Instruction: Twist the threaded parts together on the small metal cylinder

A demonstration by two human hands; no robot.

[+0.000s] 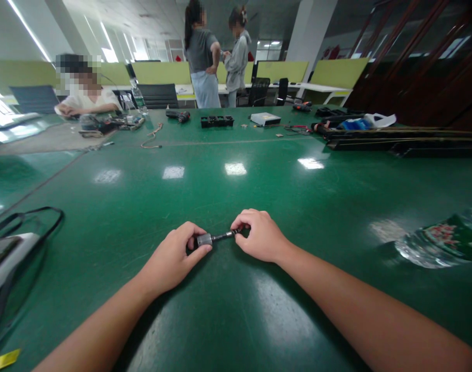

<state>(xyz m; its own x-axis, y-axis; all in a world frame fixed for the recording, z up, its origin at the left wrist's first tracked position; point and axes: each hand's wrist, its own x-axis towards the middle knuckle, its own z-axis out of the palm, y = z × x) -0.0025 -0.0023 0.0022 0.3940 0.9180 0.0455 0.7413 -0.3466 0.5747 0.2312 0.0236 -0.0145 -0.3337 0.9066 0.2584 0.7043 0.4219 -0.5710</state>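
Low over the green table (204, 191), my left hand (177, 253) has its thumb and fingers closed round a grey metal cylinder (204, 239). A thin dark shaft (221, 236) runs from the cylinder toward the right. At its far end is a dark spiral piece (236, 232), pinched between the thumb and fingers of my right hand (261, 235). Cylinder, shaft and spiral lie in one line, tilted slightly up to the right. Part of the cylinder is hidden by my left fingers.
A plastic bottle (445, 237) lies at the right. Black straps (45, 212) and a white device (14, 258) are at the left. Toward the back are a drill (178, 115), a black tray (216, 121), a white box (265, 119) and long dark bars (398, 140). Several people are beyond.
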